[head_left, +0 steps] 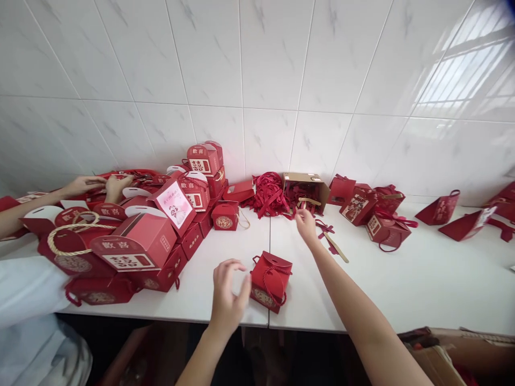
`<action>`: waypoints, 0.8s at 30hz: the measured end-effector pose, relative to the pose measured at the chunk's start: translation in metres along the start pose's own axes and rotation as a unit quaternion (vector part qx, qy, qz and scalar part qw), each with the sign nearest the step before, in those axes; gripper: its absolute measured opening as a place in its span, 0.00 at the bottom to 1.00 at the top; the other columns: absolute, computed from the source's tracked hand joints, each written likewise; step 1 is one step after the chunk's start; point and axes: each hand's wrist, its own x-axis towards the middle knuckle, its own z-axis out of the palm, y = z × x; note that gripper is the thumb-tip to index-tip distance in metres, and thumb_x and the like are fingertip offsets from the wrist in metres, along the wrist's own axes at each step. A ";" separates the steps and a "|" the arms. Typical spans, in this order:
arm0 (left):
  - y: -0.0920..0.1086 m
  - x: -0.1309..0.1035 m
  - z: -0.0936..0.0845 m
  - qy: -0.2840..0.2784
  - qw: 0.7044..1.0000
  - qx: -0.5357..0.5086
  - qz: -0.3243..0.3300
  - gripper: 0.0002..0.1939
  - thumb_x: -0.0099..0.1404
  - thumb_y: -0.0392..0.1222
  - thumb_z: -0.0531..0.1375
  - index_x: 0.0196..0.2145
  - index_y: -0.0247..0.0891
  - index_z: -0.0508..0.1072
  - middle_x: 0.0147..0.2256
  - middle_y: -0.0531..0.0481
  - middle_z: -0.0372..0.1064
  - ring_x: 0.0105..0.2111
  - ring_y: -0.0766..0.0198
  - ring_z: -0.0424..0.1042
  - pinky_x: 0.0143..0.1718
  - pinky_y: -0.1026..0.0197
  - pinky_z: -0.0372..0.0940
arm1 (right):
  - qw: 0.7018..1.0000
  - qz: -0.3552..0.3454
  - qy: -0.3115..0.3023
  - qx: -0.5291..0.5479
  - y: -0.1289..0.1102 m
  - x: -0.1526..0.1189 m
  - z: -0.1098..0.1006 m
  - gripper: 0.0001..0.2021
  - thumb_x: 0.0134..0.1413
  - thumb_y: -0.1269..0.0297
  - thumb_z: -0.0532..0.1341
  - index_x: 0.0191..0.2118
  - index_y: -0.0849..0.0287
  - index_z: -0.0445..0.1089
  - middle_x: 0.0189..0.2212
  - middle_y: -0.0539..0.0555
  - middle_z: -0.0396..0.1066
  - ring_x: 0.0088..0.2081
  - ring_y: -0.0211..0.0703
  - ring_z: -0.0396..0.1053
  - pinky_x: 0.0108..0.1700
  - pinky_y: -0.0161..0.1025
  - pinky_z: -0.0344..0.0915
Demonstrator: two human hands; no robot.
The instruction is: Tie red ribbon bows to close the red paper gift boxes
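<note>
Close to the table's front edge, a small red gift box (272, 280) with red rope handles stands closed. My left hand (230, 294) is just to its left, fingers curved and apart, holding nothing. Farther back, my right hand (306, 227) is at the mouth of a cardboard box (317, 179) lying on its side. Dark red ribbon bows (301, 192) fill that box, some with gold strips. My right fingers are drawn together; whatever is between them is hidden. A loose bow with a gold strip (336, 247) lies right of my right wrist.
Stacked red gift boxes (139, 241) crowd the left side, where another person's hands (116, 187) work. A heap of red ribbons (270, 194) lies by the tiled wall. More red boxes (388, 228) stand at right. An open carton (462, 348) is at the lower right.
</note>
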 end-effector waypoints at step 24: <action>0.018 -0.014 0.034 -0.132 0.949 0.237 0.164 0.21 0.59 0.50 0.58 0.49 0.43 0.68 0.59 0.38 0.52 0.58 0.38 0.49 0.53 0.34 0.52 | 0.953 -0.009 0.074 0.294 -0.118 -0.067 -0.155 0.09 0.48 0.62 0.64 0.34 0.57 0.66 0.20 0.43 0.57 0.18 0.29 0.51 0.19 0.29 0.50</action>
